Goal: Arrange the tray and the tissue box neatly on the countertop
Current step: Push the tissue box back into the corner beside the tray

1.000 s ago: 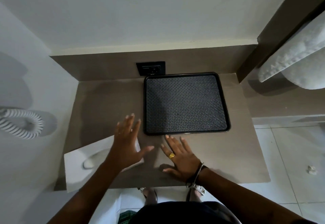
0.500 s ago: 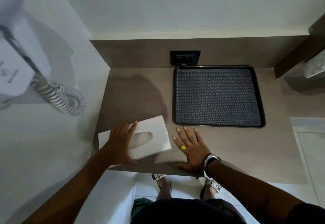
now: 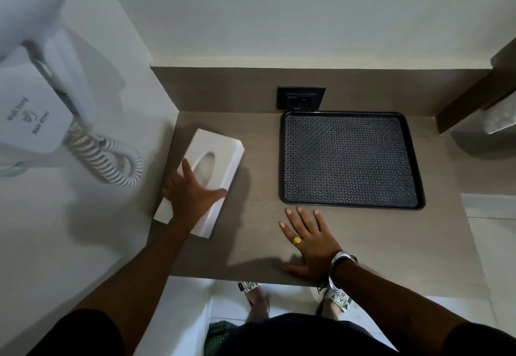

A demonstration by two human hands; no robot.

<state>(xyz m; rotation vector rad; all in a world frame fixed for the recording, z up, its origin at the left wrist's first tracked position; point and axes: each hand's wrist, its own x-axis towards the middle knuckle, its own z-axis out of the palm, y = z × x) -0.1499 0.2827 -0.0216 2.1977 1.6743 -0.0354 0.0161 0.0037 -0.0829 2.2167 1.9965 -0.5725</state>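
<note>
Though askew, tissue box (image 3: 221, 147) flat beneath left grip (image 3: 192, 198).

Bare arms, dark short sleeves (image 3: 89, 330).
Gold ring (image 3: 297, 240) on right hand (image 3: 310, 246), silver bangle (image 3: 339, 258); patterned white sandals (image 3: 337, 298) at bottom edge.

A black tray (image 3: 350, 160) with a criss-cross patterned floor sits right of centre on the grey-brown counter (image 3: 363, 238). Its far edge lies just below a black wall socket (image 3: 301, 98) set in the counter's back strip. In the upper left of the frame a white hair dryer (image 3: 36, 82) hangs on the side wall, and its coiled white cord (image 3: 111, 160) loops down beside the counter's left edge. A pale wall (image 3: 279, 14) fills the top. At the far right I see part of a white towel (image 3: 502, 116) beside a dark panel (image 3: 474, 95). Pale floor tiles (image 3: 491, 244) show at lower right. My patterned sandals (image 3: 337, 298) stand below the counter's near edge.
</note>
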